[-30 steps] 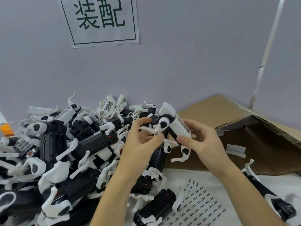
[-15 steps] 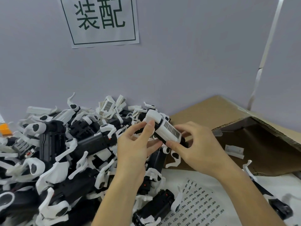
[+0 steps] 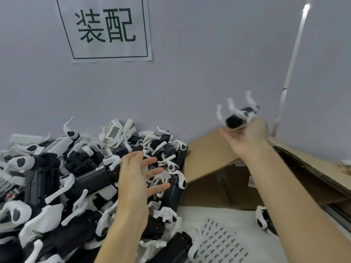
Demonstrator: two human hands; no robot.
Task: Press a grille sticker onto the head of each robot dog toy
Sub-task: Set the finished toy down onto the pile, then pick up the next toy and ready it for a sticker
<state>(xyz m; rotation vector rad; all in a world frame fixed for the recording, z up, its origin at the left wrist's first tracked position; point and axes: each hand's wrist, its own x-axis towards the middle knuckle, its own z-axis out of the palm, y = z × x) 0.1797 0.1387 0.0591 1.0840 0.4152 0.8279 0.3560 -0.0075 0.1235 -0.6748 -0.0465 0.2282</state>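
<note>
My right hand (image 3: pixel 247 137) is raised at the right over the cardboard box and grips a black and white robot dog toy (image 3: pixel 235 118). The toy is upside down with its white legs pointing up, and both it and the hand are blurred by motion. My left hand (image 3: pixel 136 179) hovers open, fingers spread, over the big pile of robot dog toys (image 3: pixel 57 177) on the left and holds nothing. A sheet of small grille stickers (image 3: pixel 222 242) lies on the white table surface below my right forearm.
An open cardboard box (image 3: pixel 209 149) lies on its side at the right against the grey wall. One more toy dog (image 3: pixel 263 219) lies by my right forearm. A paper sign (image 3: pixel 106 29) hangs on the wall above the pile.
Both hands held the toy together at the centre. Now my right hand has swung it up and to the right over the box, and my left hand has let go and opened.
</note>
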